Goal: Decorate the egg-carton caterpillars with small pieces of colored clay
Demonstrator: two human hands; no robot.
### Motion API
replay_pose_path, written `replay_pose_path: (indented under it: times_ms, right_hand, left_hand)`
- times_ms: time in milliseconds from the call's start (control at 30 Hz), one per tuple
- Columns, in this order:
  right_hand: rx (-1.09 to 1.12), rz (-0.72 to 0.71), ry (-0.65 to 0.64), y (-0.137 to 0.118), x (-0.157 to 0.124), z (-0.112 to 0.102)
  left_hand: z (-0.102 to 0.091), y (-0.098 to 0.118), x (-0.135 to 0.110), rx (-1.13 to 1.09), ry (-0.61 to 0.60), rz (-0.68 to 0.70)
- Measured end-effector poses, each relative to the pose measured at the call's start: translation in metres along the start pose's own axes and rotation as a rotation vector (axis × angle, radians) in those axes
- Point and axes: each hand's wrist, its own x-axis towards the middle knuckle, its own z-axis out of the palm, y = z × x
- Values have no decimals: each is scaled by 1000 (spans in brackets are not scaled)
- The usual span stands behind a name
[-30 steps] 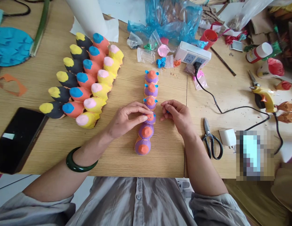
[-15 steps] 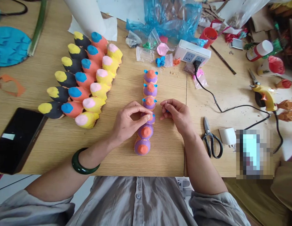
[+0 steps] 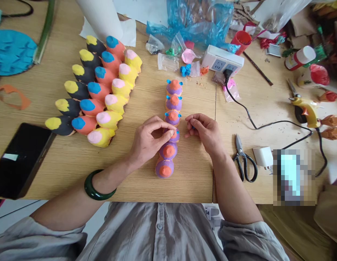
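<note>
A strip of egg-carton cups [image 3: 164, 170], painted purple with orange tops, runs away from me on the table. The three farthest cups carry small blue clay pieces on both sides of their tops. On the fourth, a blue piece [image 3: 177, 132] shows at the right; my fingers cover its left side. There my left hand [image 3: 150, 139] pinches thumb and forefinger together against the top, hiding whatever is between them. Just right of the strip, my right hand [image 3: 205, 132] is closed around a bit of blue clay [image 3: 192, 127]. The two nearest cups have plain orange tops.
Left stand painted carton cups [image 3: 95, 107] in three colours and a black phone-like slab [image 3: 20, 163]. Scissors [image 3: 243, 161], a power strip [image 3: 223, 62] with its cable, and a yellow glue gun [image 3: 307, 112] lie right. Clay packets [image 3: 167, 62] lie beyond.
</note>
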Motion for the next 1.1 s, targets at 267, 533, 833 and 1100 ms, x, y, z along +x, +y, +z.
replay_pose_path:
  times_ms: [267,533,833,1100]
  right_hand:
    - [-1,2,-2,0,0,-1]
    - [-5,-8,-12,1,1,-1]
    - [-13,-16,-22,2,2,-1]
    - [-76,-28,-42,8,3,0]
  left_hand:
    - [-1,-4,0,-45,6,-44]
    - [-8,-10,0,-248,-79,-148]
    - [-10,-9,0,-296,-124,-226]
    - [-5,-8,3,-276,-92,-278]
